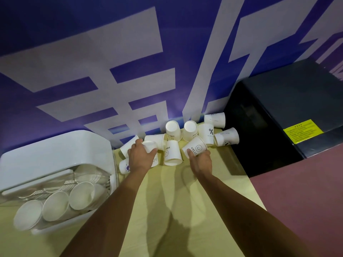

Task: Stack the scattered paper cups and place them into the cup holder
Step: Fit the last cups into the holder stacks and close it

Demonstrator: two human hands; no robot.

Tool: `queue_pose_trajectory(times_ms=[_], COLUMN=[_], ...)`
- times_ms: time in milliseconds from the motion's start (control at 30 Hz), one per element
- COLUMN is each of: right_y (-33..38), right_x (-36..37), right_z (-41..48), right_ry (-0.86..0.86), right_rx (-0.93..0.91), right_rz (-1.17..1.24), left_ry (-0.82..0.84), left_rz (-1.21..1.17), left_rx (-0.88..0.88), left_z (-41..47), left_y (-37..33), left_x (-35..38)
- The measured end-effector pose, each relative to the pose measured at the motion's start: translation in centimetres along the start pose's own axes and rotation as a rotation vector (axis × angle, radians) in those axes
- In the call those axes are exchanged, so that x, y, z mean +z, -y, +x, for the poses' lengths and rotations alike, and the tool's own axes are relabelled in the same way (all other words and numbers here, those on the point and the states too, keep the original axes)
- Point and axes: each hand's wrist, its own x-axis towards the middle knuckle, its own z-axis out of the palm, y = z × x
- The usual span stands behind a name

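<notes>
While my left grip [142, 157] curls round 1 cup [150, 145] and my right grip [201, 161] pinches the HELLO cup [196, 147], I'm gathering; next, nest them, rims aligned.

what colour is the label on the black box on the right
Yellow with small dark print; the label shows best in the head view.

HELLO cup [194, 148], centre: "HELLO" beside a smiley. % cup [207, 134], just beyond: large "%", the small line beneath illegible. Yellow label [302, 131] on black box [278, 89], right: print unreadable.
</notes>
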Motion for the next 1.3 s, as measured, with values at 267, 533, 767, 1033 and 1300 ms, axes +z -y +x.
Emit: queue_pose_trajectory(times_ms=[267,533,767,1033,1300], right_y=[2.0,2.3,2.6,3.6,5.4], right_x=[1.0,1.7,1.0,2.3,5.0], right_z=[0.9,-0.4,-3.2,-8.0,-13.8], right_ry=[-0.011,-0.037,-0.053,-0.034,0.093], right_rx=[0.206,0.282,0.195,-0.021,-0.319], right_rz=[0.111,0.219,0.207,0.139,0.076], left_ry=[-0.002,-0.024,-0.017,0.003,-0.062], left_rz=[-0.062,-0.095,-0.145,-0.334,-0.423], left_rx=[0.049,0.066,0.1,0.169,0.154], left_z=[-0.9,-2.5,-4.8,-8.3,-11.4], left_y=[0.5,0.5,0.0,2.8,8.0], left_x=[-0.7,-2.2,-4.4,-8.3,-12.4])
